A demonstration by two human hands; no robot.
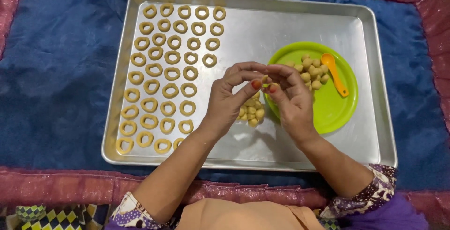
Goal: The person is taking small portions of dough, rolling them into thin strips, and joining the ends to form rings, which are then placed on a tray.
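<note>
At the centre of the frame the left hand (229, 99) and right hand (291, 99) meet fingertip to fingertip, pinching a small piece of pale yellow dough (265, 78) between them above a rectangular silver metal baking tray (370, 117) that lies on a dark blue cloth with a pink ruffled border (56, 94). The tray's left half is filled with rows of small yellow dough rings (164, 70), and a little heap of round dough balls (252, 112) lies just under the hands. Right of centre, a round lime-green plastic plate (335, 110) on the tray holds more dough balls (311, 70) and a small orange plastic spoon (334, 73).
</note>
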